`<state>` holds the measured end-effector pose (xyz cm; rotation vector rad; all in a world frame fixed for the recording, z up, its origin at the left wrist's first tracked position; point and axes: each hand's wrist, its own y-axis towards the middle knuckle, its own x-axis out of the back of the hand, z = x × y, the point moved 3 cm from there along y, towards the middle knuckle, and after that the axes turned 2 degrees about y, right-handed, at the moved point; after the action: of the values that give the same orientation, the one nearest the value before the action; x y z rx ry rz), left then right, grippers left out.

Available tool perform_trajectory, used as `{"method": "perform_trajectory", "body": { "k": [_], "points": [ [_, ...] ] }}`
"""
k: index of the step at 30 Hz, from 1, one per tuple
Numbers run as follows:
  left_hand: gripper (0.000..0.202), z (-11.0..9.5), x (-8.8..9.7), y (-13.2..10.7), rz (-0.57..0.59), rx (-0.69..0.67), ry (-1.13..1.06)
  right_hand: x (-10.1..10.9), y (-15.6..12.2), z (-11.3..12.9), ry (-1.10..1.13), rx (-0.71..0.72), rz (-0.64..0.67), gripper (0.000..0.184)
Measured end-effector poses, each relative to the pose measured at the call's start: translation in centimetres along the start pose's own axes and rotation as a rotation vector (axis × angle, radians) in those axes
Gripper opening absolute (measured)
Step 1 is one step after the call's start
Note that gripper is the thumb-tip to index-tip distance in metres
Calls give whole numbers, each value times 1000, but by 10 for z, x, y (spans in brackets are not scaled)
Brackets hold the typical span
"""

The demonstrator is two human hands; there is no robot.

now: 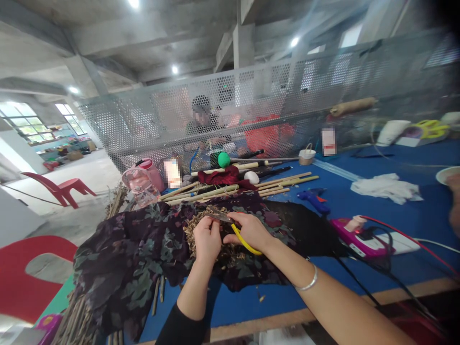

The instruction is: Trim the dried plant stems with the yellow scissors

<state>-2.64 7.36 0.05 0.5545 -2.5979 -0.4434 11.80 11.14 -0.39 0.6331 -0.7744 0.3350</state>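
Observation:
My right hand (251, 232) is closed around a pair of scissors (246, 243) with a yellow handle loop. Their dark blades point left, close to the fingertips of my left hand (207, 241). That left hand is closed in a pinch at a heap of dried brown plant material (192, 227); the exact piece between its fingers is hidden. Under the heap lies a dark floral cloth (122, 258), bunched up on the blue table (273, 304). Small brown scraps are scattered on the cloth.
Sticks (298, 180), a green ball (223, 159) and a pink bag (153, 175) lie beyond the cloth. On the right are a blue glue gun (314, 199), a magenta power strip (362, 242) with cables and white gloves (388, 188). A person sits behind a perforated panel (151, 115).

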Motion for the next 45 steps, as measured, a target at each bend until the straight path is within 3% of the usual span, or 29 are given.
{"method": "perform_trajectory", "body": {
  "k": [6, 11, 14, 21, 25, 33, 45],
  "points": [
    [20, -1, 0, 1, 11, 34, -32, -1, 0, -1, -36, -45, 29, 43],
    [20, 16, -14, 4, 52, 322, -438, 1, 1, -2, -53, -89, 22, 39],
    [25, 20, -15, 6, 15, 413, -667, 5, 2, -1, -67, -82, -20, 40],
    [36, 17, -9, 6, -50, 548, -834, 5, 2, 0, -38, -78, -21, 44],
    [35, 17, -8, 6, -67, 556, -845, 3, 1, 1, -38, -22, -48, 52],
    [29, 14, -11, 9, -133, 591, -1111, -4, 2, 4, -125, 77, -94, 65],
    [38, 8, -12, 4, -62, 543, -1030, -8, 3, 3, -88, 72, -101, 62]
  ]
}}
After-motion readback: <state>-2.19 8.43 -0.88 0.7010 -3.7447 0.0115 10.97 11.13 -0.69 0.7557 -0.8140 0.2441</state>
